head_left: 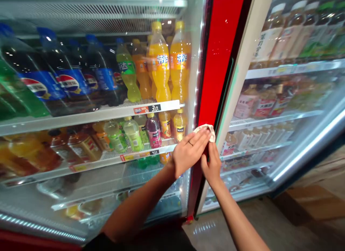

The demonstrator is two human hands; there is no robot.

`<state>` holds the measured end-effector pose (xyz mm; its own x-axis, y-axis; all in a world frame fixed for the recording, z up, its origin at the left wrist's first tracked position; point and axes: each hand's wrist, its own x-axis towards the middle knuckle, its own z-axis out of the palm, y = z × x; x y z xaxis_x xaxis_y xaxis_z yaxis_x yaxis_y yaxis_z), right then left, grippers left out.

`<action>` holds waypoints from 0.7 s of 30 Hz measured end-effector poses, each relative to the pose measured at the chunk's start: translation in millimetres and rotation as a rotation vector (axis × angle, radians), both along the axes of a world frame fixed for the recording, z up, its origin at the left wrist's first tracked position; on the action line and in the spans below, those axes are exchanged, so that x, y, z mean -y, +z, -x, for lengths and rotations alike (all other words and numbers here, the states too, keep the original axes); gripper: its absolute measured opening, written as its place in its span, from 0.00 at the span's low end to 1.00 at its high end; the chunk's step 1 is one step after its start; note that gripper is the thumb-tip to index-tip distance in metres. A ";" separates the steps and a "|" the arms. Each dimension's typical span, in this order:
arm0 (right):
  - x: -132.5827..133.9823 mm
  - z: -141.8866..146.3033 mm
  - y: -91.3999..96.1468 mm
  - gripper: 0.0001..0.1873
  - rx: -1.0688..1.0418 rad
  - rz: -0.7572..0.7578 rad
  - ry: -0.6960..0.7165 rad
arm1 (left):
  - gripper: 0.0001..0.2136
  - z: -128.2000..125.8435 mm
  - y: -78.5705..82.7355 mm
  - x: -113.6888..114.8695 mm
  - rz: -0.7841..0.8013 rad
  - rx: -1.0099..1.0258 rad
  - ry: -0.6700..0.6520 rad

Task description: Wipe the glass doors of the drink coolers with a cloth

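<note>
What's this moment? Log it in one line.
left hand: flat on white cloth | right hand: fingertips at cloth's lower edge | cloth: against red fridge frame

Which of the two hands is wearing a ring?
The left hand, its fingers over the white cloth: a dark ring shows on one finger. On the right hand, no ring can be seen.

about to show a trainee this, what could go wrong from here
The cloth looks small under the left hand, so fingers might slip onto the red frame. The right hand is close to the white cooler frame and might knock it. The ring could scratch if that hand turns.
</note>
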<state>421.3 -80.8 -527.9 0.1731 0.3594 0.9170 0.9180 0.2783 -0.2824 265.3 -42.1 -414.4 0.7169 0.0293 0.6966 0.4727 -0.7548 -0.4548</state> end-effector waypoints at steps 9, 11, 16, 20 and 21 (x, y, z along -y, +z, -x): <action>-8.1 -2.3 5.3 0.42 -0.001 -0.258 -0.114 | 0.29 -33.0 -31.1 -16.3 -0.001 0.288 -0.102; -13.0 -7.3 7.5 0.41 -0.006 -0.302 -0.075 | 0.30 -38.1 -30.7 -22.0 -0.052 0.334 -0.153; -30.9 -21.4 10.3 0.39 0.056 -0.430 0.057 | 0.30 -48.1 -14.5 -42.6 -0.187 0.394 -0.180; -41.4 -20.4 6.7 0.39 0.253 -0.401 -0.021 | 0.27 -49.7 -5.1 -54.4 -0.294 0.390 -0.193; -44.2 -18.5 4.4 0.39 0.285 -0.387 -0.031 | 0.26 -48.1 -5.9 -56.5 -0.311 0.369 -0.193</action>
<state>439.8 -36.6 -523.5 -0.0989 -0.0189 0.9949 0.9534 0.2847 0.1002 313.3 14.4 -420.3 0.3934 -0.3278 0.8589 0.5096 -0.6999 -0.5005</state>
